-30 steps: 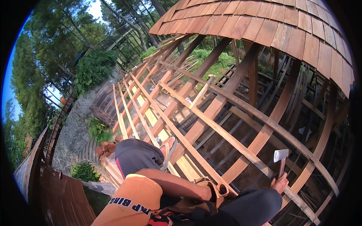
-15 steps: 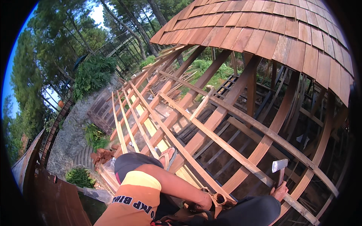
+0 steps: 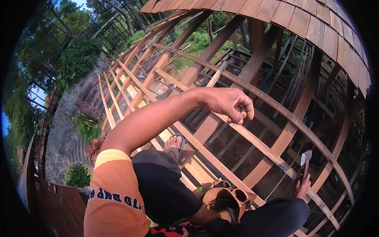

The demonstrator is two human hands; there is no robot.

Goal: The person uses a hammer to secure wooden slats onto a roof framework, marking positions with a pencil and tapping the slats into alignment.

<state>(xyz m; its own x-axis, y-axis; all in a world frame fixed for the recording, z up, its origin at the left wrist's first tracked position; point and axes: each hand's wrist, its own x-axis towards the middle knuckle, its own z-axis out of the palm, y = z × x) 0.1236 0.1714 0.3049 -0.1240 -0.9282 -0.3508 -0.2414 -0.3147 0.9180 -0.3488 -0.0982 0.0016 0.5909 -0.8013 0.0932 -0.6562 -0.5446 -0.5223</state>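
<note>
My left hand (image 3: pixel 231 104) is raised over the battens, fingers curled around something small and brownish that I cannot make out. On the right, my right hand (image 3: pixel 302 185) grips a hammer (image 3: pixel 305 158) with a flattened metal head and wooden handle, beside a batten (image 3: pixel 268 150) that crosses the dark rafters. A brown leather tool pouch (image 3: pixel 219 201) rests at my lap. My sandalled foot (image 3: pixel 173 144) is on the pale boards among the battens.
A shingled roof section (image 3: pixel 300 17) curves across the top right. Open rafters (image 3: pixel 205 126) show gaps down to dark framing below. At left, a stone path (image 3: pixel 59 150), stacked red tiles (image 3: pixel 94 150), plants (image 3: pixel 75 59) and trees lie lower down. A rusty metal sheet (image 3: pixel 55 201) is at the lower left.
My left hand has come up out of the pouch and swung forward over the battens. The surroundings have shifted upward in view. My right hand still holds the hammer, now slightly farther right.
</note>
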